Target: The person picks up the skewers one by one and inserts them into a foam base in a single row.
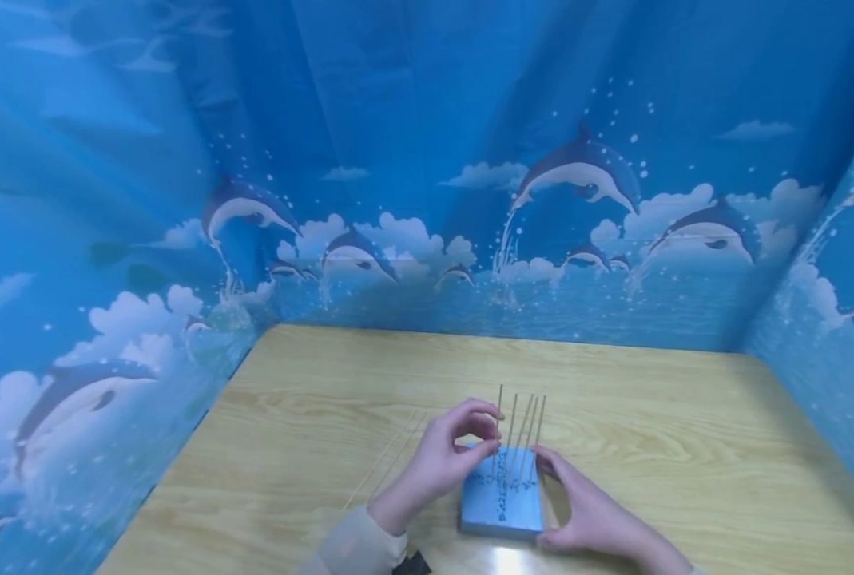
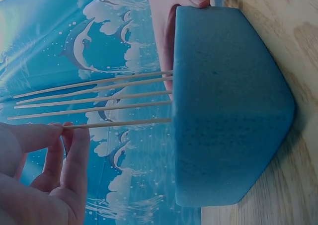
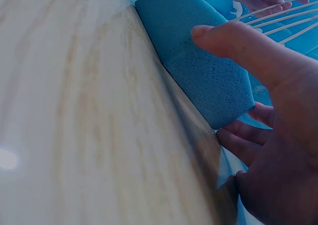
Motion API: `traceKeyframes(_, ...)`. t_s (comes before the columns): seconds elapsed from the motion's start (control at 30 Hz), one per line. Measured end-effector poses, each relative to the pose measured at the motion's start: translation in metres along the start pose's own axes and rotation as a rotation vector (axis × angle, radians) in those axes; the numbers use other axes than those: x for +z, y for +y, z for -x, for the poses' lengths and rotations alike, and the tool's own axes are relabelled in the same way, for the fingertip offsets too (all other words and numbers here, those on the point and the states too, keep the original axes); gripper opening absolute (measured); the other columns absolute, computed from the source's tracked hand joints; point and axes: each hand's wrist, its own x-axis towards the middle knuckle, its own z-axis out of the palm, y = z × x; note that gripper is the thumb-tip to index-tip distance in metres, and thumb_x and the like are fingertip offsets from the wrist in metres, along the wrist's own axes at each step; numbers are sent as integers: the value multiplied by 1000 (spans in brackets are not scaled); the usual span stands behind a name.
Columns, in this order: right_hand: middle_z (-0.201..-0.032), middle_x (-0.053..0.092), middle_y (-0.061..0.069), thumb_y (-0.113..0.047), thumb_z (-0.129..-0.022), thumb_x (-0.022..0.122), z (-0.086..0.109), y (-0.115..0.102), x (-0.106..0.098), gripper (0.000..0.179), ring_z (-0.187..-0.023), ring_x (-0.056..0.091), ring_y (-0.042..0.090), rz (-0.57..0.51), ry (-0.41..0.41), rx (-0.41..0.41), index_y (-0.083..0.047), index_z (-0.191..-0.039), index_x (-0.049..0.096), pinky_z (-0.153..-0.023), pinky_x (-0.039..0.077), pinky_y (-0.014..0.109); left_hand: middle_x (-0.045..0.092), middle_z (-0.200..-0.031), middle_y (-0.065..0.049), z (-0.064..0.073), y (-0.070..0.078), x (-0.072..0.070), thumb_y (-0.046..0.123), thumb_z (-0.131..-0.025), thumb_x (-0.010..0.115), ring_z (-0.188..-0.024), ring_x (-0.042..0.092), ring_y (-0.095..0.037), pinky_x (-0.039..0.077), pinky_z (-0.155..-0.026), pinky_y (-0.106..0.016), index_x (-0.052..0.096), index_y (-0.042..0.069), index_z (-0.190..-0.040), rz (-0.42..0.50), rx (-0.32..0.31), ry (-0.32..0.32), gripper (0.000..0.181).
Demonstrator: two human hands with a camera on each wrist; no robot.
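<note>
A blue foam block (image 1: 502,527) with dark handwriting on top sits on the table, and several thin wooden skewers (image 1: 539,423) stand in it, some leaning. My left hand (image 1: 444,451) pinches the leftmost skewer (image 2: 124,123) between thumb and fingers, well above the block. In the left wrist view that skewer's lower end meets the block's top face, beside the other skewers. My right hand (image 1: 588,511) grips the block at its right side. The right wrist view shows the thumb pressed on the near face of the block (image 3: 198,76), with fingers around the far corner.
Two more loose skewers (image 1: 383,459) lie on the wooden table (image 1: 649,415) to the left, close to the left forearm. A blue curtain (image 1: 412,160) printed with dolphins borders the table at the back and sides. A small black object (image 1: 412,564) shows by the left sleeve.
</note>
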Motion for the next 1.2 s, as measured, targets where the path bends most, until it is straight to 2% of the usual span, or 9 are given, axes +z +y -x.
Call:
traceKeyframes(0.17, -148, 49, 18, -41, -59, 91, 2, 0, 0, 117, -133, 50, 36, -8, -16, 13, 0, -150, 30, -110, 36, 61, 71, -104, -12, 1, -2, 1, 0, -87, 70, -98, 66, -13, 61, -79, -22, 63, 20, -118, -6, -21, -5, 38)
traceKeyframes(0.5, -150, 46, 17, -43, -60, 90, 5, 0, -1, 117, -136, 47, 36, -35, -36, 36, -2, -151, 29, -111, 33, 62, 72, -103, -9, 3, -5, 5, 2, -88, 69, -98, 66, -13, 60, -79, -22, 63, 21, -117, -7, -32, 2, 36)
traceKeyframes(0.77, -149, 47, 17, -42, -60, 90, 6, 0, -1, 117, -135, 48, 36, -39, -34, 43, -2, -151, 29, -111, 32, 62, 71, -100, -6, 2, -7, 7, 2, -86, 71, -94, 66, -11, 61, -77, -22, 63, 21, -119, 32, -43, 21, 39)
traceKeyframes(0.9, -150, 46, 18, -43, -60, 90, 5, 0, 0, 116, -136, 47, 36, -45, -38, 41, -5, -151, 29, -112, 32, 61, 71, -98, -12, 2, -9, 6, -2, -83, 72, -92, 68, -15, 62, -76, -24, 62, 14, -121, 78, -5, 35, 43)
traceKeyframes(1.03, -149, 47, 18, -40, -59, 91, 2, -1, -1, 116, -135, 48, 36, -44, -22, 26, -3, -151, 30, -111, 33, 61, 71, -102, -16, 0, -7, 1, -3, -83, 72, -95, 68, -16, 61, -78, -25, 63, 11, -121, 76, 32, 22, 42)
traceKeyframes(1.2, -149, 47, 18, -42, -59, 90, 0, -3, -4, 118, -136, 47, 37, -33, -33, 34, -1, -150, 29, -112, 33, 61, 69, -107, -20, -1, -2, -14, -2, -83, 71, -98, 68, -19, 61, -81, -25, 64, 5, -119, 58, 56, 36, 38)
